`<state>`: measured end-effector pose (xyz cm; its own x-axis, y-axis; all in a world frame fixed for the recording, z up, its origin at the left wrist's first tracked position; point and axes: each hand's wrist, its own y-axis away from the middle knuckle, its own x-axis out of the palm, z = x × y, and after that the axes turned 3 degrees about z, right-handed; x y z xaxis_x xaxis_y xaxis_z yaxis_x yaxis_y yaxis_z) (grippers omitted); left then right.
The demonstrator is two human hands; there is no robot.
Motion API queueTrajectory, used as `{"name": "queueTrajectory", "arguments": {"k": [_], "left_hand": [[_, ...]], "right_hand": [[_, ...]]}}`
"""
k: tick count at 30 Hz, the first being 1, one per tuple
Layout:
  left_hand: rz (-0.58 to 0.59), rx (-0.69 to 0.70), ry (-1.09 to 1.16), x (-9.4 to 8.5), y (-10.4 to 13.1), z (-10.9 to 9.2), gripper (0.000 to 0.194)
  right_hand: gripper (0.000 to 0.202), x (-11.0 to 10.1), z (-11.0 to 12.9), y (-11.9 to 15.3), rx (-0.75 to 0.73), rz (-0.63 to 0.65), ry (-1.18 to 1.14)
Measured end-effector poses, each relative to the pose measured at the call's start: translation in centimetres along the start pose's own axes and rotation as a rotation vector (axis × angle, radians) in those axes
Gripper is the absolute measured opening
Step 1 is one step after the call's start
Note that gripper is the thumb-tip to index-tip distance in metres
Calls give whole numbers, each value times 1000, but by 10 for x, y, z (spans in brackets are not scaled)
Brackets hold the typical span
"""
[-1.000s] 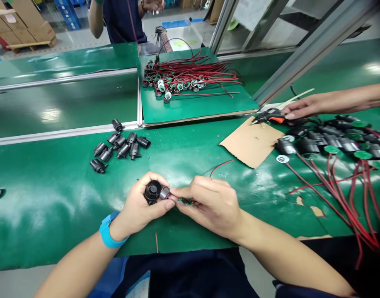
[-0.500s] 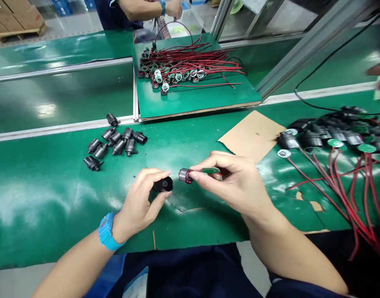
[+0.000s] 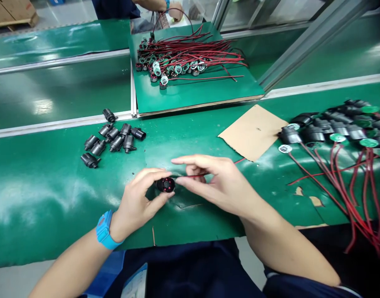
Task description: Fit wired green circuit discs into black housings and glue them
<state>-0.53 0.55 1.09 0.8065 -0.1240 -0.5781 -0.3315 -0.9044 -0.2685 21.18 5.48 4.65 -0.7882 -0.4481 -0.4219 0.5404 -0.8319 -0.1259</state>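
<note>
My left hand [image 3: 143, 192] holds a black plastic housing [image 3: 159, 184] between thumb and fingers, its round mouth facing right. Inside the mouth sits a dark cylindrical part with red spots [image 3: 168, 185]. Just to the right is my right hand [image 3: 217, 182], its index finger stretched out and its other fingers curled. A red wire [image 3: 197, 176] runs from beside the housing between the thumb and curled fingers, coming out behind the hand. Whatever lies between the right fingertips and the housing is hard to make out.
Several black housings [image 3: 117, 142] lie at the left. A raised green board [image 3: 190, 101] bears many red-wired parts [image 3: 190, 62]. Brown cardboard [image 3: 253, 130] lies right of centre, beside black assemblies with red wires [image 3: 320, 132]. A person's arm [image 3: 152, 4] shows across the bench.
The cylindrical part has moved left from my right fingertips into the housing's mouth. My right index finger and thumb have parted. The view has shifted slightly.
</note>
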Motion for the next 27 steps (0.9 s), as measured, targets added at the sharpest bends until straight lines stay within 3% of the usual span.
{"name": "queueTrajectory", "arguments": {"k": [5,9,11,16,21,27], "left_hand": [[-48,-43,128,0,-1,6,36],[79,-92,7,2,-8,21,30],[56,-90,-34,3,-10,24,29],[-52,38,-100,4,-5,18,27],[-31,94,-149,5,-2,15,30],[23,138,-203,8,4,11,36]], "right_hand": [[30,-18,-3,-2,62,71,-96],[34,-13,-18,-8,123,257,-82],[32,-7,-27,-11,185,310,-175],[31,10,-31,-15,214,243,-446],[26,18,-26,-15,207,185,-407],[30,24,-25,-12,207,209,-286]]}}
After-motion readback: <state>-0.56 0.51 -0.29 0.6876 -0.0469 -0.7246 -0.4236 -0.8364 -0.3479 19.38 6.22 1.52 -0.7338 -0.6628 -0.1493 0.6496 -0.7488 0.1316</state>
